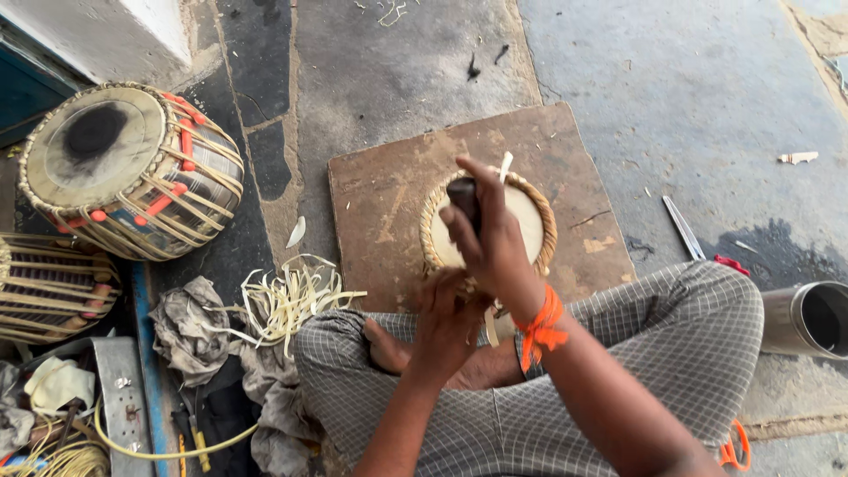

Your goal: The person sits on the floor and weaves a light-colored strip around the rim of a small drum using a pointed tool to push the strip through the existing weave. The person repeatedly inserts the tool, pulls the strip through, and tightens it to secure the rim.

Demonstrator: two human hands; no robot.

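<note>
— What are you seeing at the hands?

— I'm looking down at a person sitting cross-legged on a stone floor (pixel 397 79). The right hand (pixel 490 243) is closing around a dark tool (pixel 465 198) and pressing it onto the pale skin of a small drum head (pixel 530 221). An orange thread (pixel 541 327) is hanging at that wrist.

— And the left one?

— The left hand (pixel 446 314) is resting on the near edge of the drum head, fingers curled over the braided rim; I cannot tell whether it is gripping anything there.

— Where is the drum head sitting?

— It is lying flat on a brown board (pixel 389 194), just beyond the person's bare foot (pixel 384 346) and checked trousers (pixel 689 309).

— What else is lying around?

— A finished drum (pixel 132 172) with orange pegs is tilting on its side at the far left, well apart. Pale strips (pixel 291 300) are piling beside grey rags (pixel 190 327). A steel cup (pixel 808 318) is lying at the right edge.
</note>
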